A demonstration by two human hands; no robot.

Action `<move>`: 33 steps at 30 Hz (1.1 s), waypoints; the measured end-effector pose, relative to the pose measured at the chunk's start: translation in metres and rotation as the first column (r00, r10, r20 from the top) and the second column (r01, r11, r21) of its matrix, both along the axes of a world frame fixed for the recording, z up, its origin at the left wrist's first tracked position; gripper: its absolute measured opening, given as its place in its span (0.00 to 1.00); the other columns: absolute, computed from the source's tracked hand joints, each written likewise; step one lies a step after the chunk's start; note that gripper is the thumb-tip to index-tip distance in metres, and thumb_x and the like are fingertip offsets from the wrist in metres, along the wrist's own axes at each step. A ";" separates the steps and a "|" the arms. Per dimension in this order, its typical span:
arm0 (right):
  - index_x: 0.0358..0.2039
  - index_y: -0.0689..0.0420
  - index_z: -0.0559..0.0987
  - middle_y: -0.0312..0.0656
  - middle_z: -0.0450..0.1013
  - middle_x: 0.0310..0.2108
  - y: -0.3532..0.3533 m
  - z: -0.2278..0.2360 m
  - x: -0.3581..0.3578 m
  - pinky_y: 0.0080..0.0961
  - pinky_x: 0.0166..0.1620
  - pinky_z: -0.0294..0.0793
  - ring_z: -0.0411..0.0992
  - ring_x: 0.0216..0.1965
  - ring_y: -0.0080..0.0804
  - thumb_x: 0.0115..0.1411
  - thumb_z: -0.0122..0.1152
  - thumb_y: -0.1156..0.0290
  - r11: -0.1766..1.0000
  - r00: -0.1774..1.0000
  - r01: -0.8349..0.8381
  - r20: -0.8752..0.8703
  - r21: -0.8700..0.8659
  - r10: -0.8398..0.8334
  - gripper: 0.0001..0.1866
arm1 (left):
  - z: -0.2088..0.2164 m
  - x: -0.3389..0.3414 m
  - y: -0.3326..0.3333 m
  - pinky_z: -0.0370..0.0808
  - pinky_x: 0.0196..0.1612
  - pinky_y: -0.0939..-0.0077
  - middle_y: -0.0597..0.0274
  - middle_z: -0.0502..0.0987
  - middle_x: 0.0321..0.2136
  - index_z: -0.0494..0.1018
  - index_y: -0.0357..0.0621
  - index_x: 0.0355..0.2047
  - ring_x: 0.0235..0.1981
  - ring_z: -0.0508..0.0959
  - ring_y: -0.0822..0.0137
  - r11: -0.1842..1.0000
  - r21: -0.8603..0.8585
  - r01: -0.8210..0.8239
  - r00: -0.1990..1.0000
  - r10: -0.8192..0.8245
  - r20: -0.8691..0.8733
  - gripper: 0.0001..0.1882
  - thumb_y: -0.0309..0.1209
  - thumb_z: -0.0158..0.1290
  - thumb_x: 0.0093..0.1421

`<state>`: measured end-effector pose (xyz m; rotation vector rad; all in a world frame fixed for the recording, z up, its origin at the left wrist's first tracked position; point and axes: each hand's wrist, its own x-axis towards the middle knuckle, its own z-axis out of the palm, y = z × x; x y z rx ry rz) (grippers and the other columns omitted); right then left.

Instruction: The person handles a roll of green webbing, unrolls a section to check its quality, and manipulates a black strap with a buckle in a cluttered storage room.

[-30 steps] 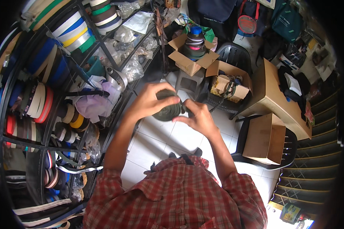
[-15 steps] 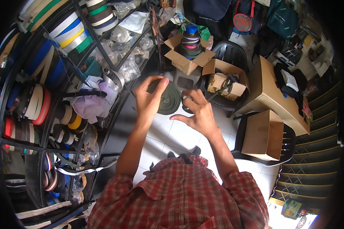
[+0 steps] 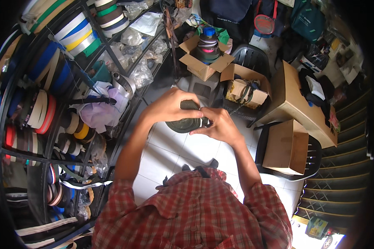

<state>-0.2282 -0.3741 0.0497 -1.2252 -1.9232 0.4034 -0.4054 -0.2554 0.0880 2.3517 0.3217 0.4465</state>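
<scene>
A thick roll of dark green webbing (image 3: 183, 125) is held up in front of me, above the tiled floor. My left hand (image 3: 174, 106) is wrapped over the roll's upper left side, with the thumb lying across its face. At the roll's right edge, my right hand (image 3: 218, 126) is pinched closed near a dark strip that looks like the loose end of the webbing. The tips of both hands meet there, and the fingers hide part of the roll.
On the left, a black metal rack (image 3: 48, 145) holds many webbing rolls. Ahead stand an open carton (image 3: 201, 68) with stacked rolls and another carton (image 3: 247, 89) on a dark chair. An open cardboard box (image 3: 284, 147) sits on a chair at right, beside a wooden table (image 3: 293, 97).
My left hand has tilted the roll and lowered it slightly. My right hand, which was apart with fingers spread, has closed in against the roll's right edge.
</scene>
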 end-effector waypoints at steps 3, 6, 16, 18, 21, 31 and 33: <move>0.28 0.60 0.73 0.46 0.70 0.21 -0.006 0.008 -0.001 0.40 0.29 0.68 0.70 0.25 0.50 0.41 0.75 0.55 0.977 0.971 0.205 0.109 0.062 -0.211 0.25 | 0.003 -0.004 0.002 0.75 0.35 0.75 0.57 0.80 0.27 0.77 0.37 0.32 0.30 0.80 0.69 0.989 -0.075 -0.129 0.987 0.135 0.087 0.14 0.36 0.63 0.53; 0.29 0.60 0.75 0.43 0.71 0.22 -0.004 0.019 0.004 0.38 0.31 0.70 0.69 0.27 0.44 0.42 0.74 0.53 0.960 0.944 0.245 0.192 0.136 -0.268 0.25 | 0.001 0.001 -0.003 0.75 0.36 0.73 0.55 0.80 0.27 0.78 0.35 0.32 0.30 0.80 0.66 0.971 -0.121 -0.204 0.962 0.222 0.160 0.15 0.36 0.62 0.53; 0.24 0.59 0.75 0.39 0.71 0.23 0.003 0.016 0.013 0.34 0.30 0.72 0.69 0.27 0.39 0.48 0.69 0.55 0.931 0.936 0.219 0.207 0.291 -0.285 0.19 | 0.005 0.002 -0.025 0.74 0.37 0.79 0.60 0.80 0.29 0.78 0.35 0.34 0.32 0.78 0.75 0.894 -0.302 -0.332 0.874 0.412 0.257 0.10 0.29 0.61 0.55; 0.23 0.60 0.74 0.40 0.72 0.23 0.005 0.015 0.015 0.33 0.30 0.72 0.71 0.28 0.39 0.51 0.69 0.60 0.924 0.930 0.241 0.201 0.299 -0.307 0.17 | 0.006 -0.001 -0.030 0.73 0.37 0.79 0.60 0.80 0.29 0.77 0.35 0.34 0.32 0.78 0.75 0.908 -0.254 -0.334 0.863 0.403 0.306 0.10 0.28 0.61 0.54; 0.23 0.62 0.74 0.42 0.75 0.26 0.003 0.016 0.017 0.28 0.31 0.73 0.74 0.31 0.37 0.51 0.68 0.72 0.948 0.989 0.087 -0.144 0.305 -0.045 0.10 | 0.015 -0.014 -0.043 0.73 0.37 0.79 0.60 0.80 0.29 0.77 0.35 0.34 0.32 0.78 0.75 0.917 -0.241 -0.317 0.857 0.386 0.342 0.10 0.28 0.61 0.54; 0.24 0.62 0.74 0.44 0.70 0.30 -0.030 0.030 0.004 0.30 0.33 0.69 0.69 0.30 0.38 0.46 0.69 0.77 0.971 0.988 0.119 0.072 0.207 -0.137 0.10 | 0.012 -0.018 -0.065 0.73 0.35 0.80 0.58 0.80 0.27 0.77 0.33 0.33 0.30 0.78 0.74 0.878 -0.312 -0.363 0.827 0.458 0.327 0.11 0.29 0.62 0.54; 0.28 0.63 0.74 0.44 0.71 0.32 -0.044 0.026 -0.002 0.31 0.35 0.69 0.68 0.32 0.40 0.47 0.68 0.75 0.966 0.989 0.140 0.005 0.218 -0.145 0.11 | 0.004 -0.010 -0.074 0.73 0.35 0.81 0.59 0.80 0.27 0.77 0.33 0.33 0.29 0.78 0.75 0.806 -0.444 -0.393 0.784 0.546 0.297 0.10 0.28 0.61 0.55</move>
